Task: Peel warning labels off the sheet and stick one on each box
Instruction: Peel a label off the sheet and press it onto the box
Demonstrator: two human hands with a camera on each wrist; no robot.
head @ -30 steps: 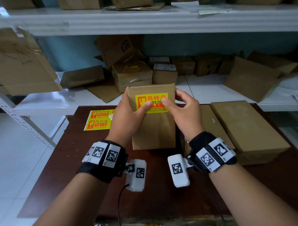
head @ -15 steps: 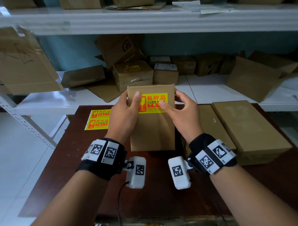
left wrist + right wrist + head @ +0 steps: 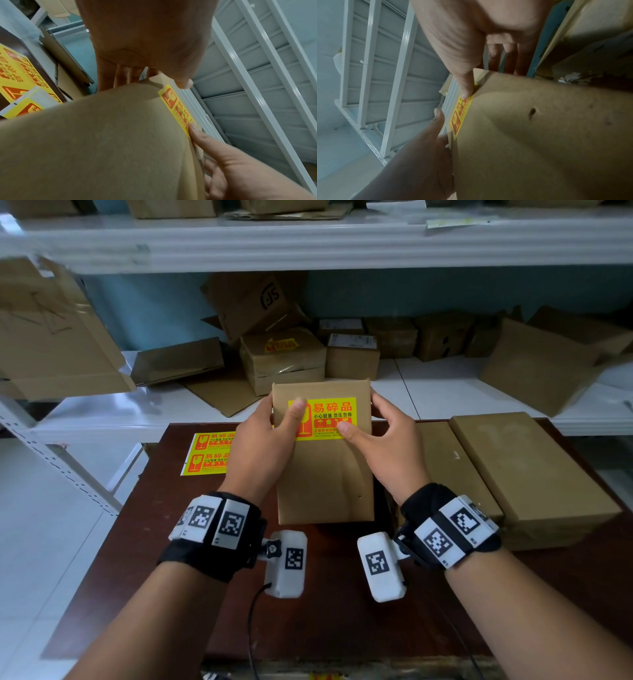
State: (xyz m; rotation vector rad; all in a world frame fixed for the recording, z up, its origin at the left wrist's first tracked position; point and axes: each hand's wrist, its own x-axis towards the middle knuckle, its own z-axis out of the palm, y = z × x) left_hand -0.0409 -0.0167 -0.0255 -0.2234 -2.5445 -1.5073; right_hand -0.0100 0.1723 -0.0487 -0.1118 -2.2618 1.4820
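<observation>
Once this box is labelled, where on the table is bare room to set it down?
Bare table lies below the label sheet, left of the left hand. The right side is crowded with flat boxes.

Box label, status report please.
Both hands, left and right, grip box; thumbs press label flat. Label sheet lies left. Nothing obstructing.

Hidden behind the box (image 3: 323, 474) the fingers of both hands, covered by the left hand (image 3: 263, 446) part of the label sheet (image 3: 209, 453), unreadable the label's (image 3: 329, 416) smallest print.
</observation>
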